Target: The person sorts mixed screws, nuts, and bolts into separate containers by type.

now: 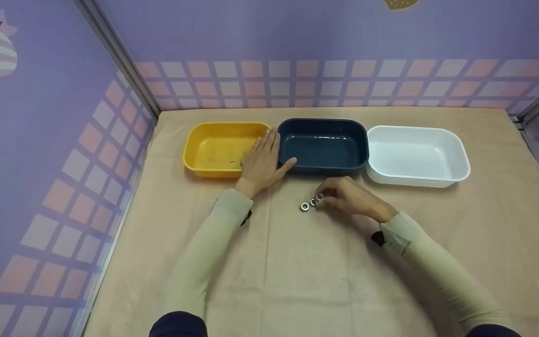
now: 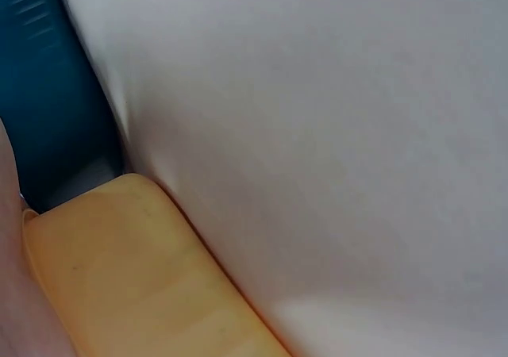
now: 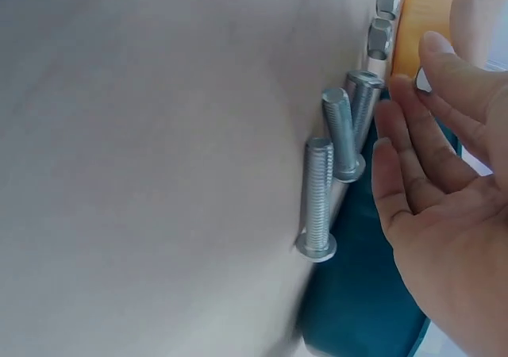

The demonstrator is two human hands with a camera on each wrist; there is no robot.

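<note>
In the head view, three bins stand in a row across the middle of the frame: a yellow bin (image 1: 204, 172) left of centre, a dark blue bin (image 1: 328, 167) at the centre and a white bin (image 1: 419, 180) to the right. The left hand (image 1: 262, 161) lies flat with straight fingers over the right end of the yellow bin, its thumb stretched towards the near left corner of the dark blue one; it grasps nothing. Some small dark bits inside the yellow bin are too small to identify. Just below the centre of the frame, the right hand (image 1: 351, 197) pinches a metal nut (image 1: 320, 196) between thumb and fingertip, and two loose nuts (image 1: 304, 207) lie just beside it on the cloth-covered surface (image 1: 307, 281).

The left wrist view shows the dark blue bin at upper left, the yellow bin at lower left, and a sliver of the hand along the left edge.

In the right wrist view, the pinched nut shows partly between the fingertips at upper right. The two loose nuts sit near the top edge, and three bolts (image 3: 318, 194) lie close together right of centre, alongside the dark blue bin.
</note>
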